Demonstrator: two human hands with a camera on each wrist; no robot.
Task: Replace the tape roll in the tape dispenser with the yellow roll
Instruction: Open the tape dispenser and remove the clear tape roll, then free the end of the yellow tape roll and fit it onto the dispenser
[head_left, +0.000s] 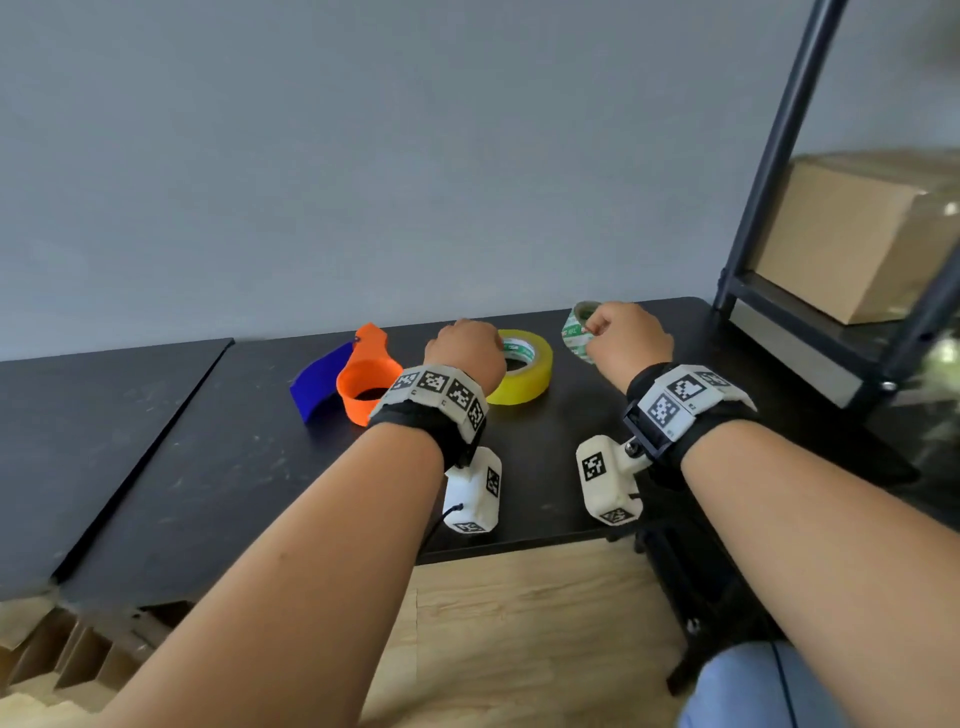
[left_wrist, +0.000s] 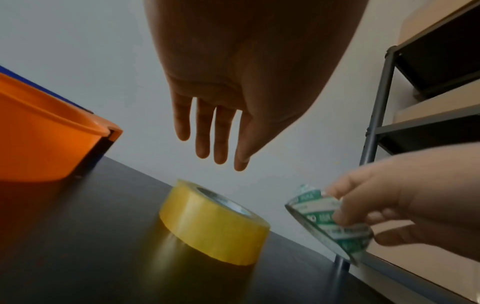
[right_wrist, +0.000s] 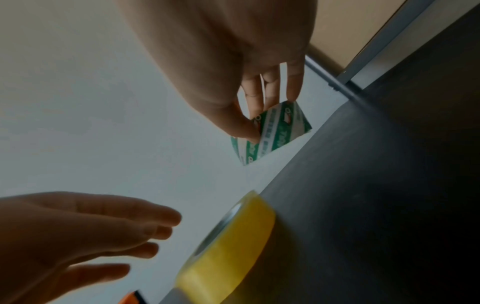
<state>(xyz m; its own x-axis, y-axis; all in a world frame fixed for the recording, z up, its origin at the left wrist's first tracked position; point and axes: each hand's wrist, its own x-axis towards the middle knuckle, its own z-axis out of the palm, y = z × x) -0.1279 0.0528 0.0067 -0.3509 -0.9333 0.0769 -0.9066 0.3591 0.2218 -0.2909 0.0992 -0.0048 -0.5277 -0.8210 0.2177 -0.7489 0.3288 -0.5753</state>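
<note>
The yellow tape roll (head_left: 524, 369) (left_wrist: 213, 224) (right_wrist: 233, 253) lies flat on the black table (head_left: 234, 457). My left hand (head_left: 465, 351) (left_wrist: 218, 123) (right_wrist: 85, 230) hovers just above its left side, fingers straight and spread, holding nothing. Left of it lies the orange and blue tape dispenser (head_left: 358, 379) (left_wrist: 44, 144), its round holder empty. My right hand (head_left: 628, 340) (left_wrist: 405, 197) (right_wrist: 249, 86) pinches a nearly used-up green-and-white tape roll (head_left: 579, 327) (left_wrist: 330, 222) (right_wrist: 275, 131), tilted, above the table to the right of the yellow roll.
A dark metal shelf rack (head_left: 769, 171) stands at the table's right end with a cardboard box (head_left: 862, 234) on it. A grey wall (head_left: 415, 156) backs the table. A second dark tabletop (head_left: 78, 431) adjoins on the left.
</note>
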